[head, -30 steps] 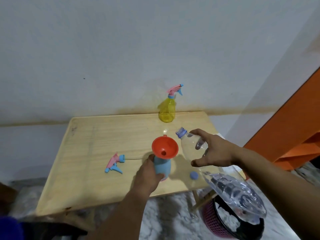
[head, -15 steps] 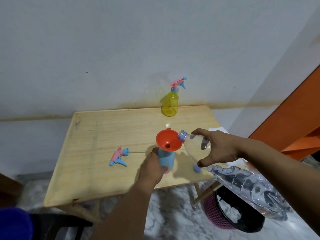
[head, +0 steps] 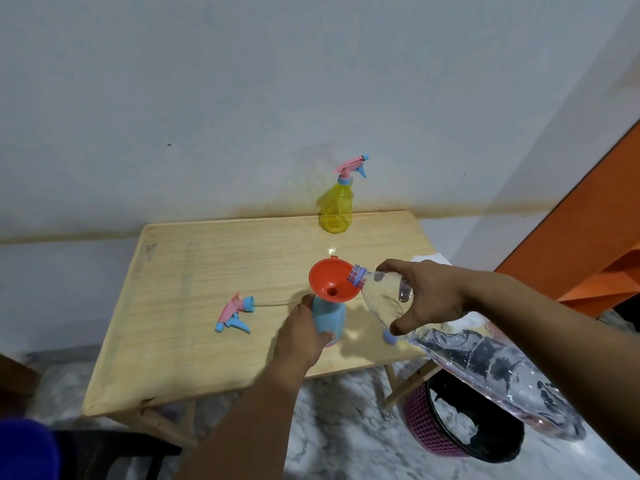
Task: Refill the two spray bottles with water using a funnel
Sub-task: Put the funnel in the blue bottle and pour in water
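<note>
- The left hand (head: pixel 299 341) wraps its fingers round the blue spray bottle (head: pixel 329 315), which stands near the front edge of the table (head: pixel 207 265), right of middle.
- An orange funnel (head: pixel 333 285) sits in that bottle's neck, tipped a little toward the person.
- The right hand (head: pixel 427 296) grasps a clear water bottle (head: pixel 384 296) near its shoulder, tilted so its mouth lies over the funnel's right rim (no stream is visible yet).
- The bottle's long body trails off the table's right edge, over a dark basket (head: pixel 460 434) on the floor.
- The loose spray head (head: pixel 233 313) lies toward the left; a blue cap (head: pixel 389 337) lies by the front right corner.
- The yellow spray bottle (head: pixel 336 207), head on, stands at the back edge.
- Risks, as I judge them: the mouth rests at the rim, so a sharp tilt could send water over the funnel's edge; a heavy surge could flood the narrow spout or tip the funnel.
</note>
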